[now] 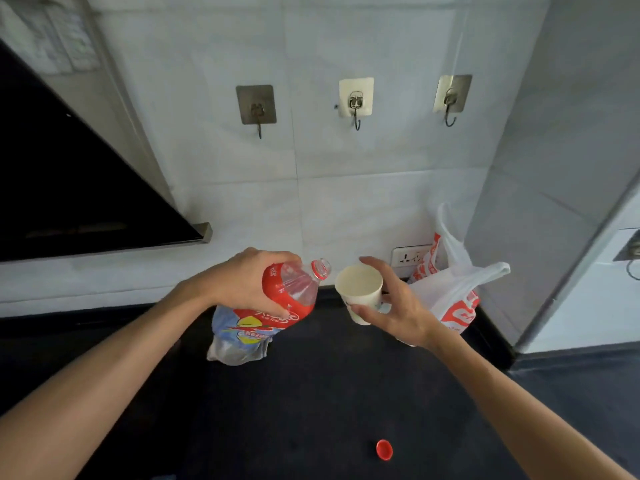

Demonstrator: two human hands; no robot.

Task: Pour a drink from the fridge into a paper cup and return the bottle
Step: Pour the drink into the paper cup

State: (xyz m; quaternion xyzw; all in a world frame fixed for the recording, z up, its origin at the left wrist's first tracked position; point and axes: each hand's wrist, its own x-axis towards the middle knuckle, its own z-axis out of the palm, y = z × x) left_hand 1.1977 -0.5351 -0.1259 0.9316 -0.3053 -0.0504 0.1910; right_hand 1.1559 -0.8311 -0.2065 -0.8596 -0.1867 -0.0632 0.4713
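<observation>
My left hand [239, 282] grips a large clear drink bottle [277, 306] with a red, yellow and blue label. The bottle is tilted, and its open red-ringed mouth points right at a white paper cup [360, 292]. My right hand [398, 306] holds that cup in the air above the dark counter [311, 393], leaning toward the bottle. The cup's inside looks pale and I cannot tell whether liquid is in it. The bottle's red cap [384, 449] lies loose on the counter near the front.
A white plastic bag with red print [457, 292] sits in the back right corner, beside a wall socket [410, 257]. Three hooks [356, 105] hang on the tiled wall. A black range hood [69, 185] juts out at the left.
</observation>
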